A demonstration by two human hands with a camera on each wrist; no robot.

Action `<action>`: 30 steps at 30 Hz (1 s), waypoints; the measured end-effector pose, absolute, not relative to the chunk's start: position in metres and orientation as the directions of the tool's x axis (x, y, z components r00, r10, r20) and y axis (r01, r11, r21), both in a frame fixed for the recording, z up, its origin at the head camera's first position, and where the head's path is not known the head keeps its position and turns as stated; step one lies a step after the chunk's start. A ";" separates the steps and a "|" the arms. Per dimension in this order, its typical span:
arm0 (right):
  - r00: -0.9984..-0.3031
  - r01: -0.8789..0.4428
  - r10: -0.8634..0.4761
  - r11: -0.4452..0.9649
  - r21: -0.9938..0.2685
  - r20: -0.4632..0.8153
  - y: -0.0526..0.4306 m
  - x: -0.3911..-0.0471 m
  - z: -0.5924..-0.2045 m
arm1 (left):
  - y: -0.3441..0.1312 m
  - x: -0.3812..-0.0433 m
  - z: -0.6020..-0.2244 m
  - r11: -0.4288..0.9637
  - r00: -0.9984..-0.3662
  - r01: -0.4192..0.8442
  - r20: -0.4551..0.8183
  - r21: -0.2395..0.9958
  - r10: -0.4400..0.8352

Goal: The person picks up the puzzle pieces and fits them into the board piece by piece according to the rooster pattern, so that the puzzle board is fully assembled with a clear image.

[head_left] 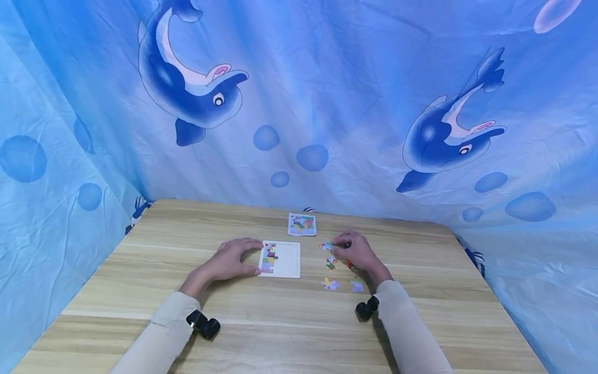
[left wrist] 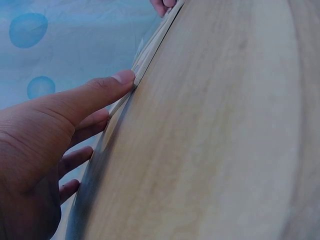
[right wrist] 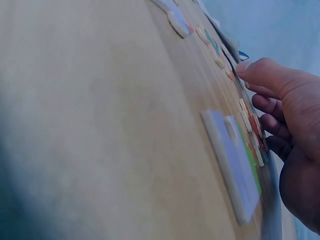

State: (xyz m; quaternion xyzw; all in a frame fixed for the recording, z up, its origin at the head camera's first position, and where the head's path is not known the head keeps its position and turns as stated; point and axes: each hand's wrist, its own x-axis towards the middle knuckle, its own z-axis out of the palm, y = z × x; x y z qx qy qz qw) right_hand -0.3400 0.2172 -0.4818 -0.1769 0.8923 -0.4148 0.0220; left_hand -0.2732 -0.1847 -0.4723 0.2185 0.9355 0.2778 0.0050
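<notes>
A white square puzzle board (head_left: pixel 288 259) lies on the table with colourful pieces fitted along its left side. My left hand (head_left: pixel 233 258) rests at that side, fingers and thumb spread to touch its left corners. In the left wrist view, the left thumb (left wrist: pixel 112 87) lies against the board's edge. To the right of the board, my right hand (head_left: pixel 356 251) pinches a puzzle piece (head_left: pixel 325 246) by its right end. Several loose pieces lie near that hand, among them a yellow-and-purple piece (head_left: pixel 330 283) and a purple-and-green piece (right wrist: pixel 232 170).
A picture card (head_left: pixel 301 224) lies behind the board, towards the back of the wooden table (head_left: pixel 261 327). A blue curtain (head_left: pixel 299 104) printed with dolphins hangs behind the table and along its sides.
</notes>
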 end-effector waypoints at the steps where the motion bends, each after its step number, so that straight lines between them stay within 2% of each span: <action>1: -0.938 -0.296 -0.329 0.593 -0.749 0.110 0.217 -0.340 -0.481 | -0.185 -0.273 -0.472 0.750 -0.905 0.405 0.111 0.524 0.411; 12: -0.934 -0.324 -0.326 0.593 -0.737 0.149 0.203 -0.337 -0.477 | -0.184 -0.274 -0.471 0.752 -0.906 0.401 0.106 0.523 0.409; 30: -0.908 -0.376 -0.372 0.517 -0.769 0.194 0.144 -0.331 -0.477 | -0.185 -0.274 -0.473 0.749 -0.906 0.398 0.101 0.530 0.411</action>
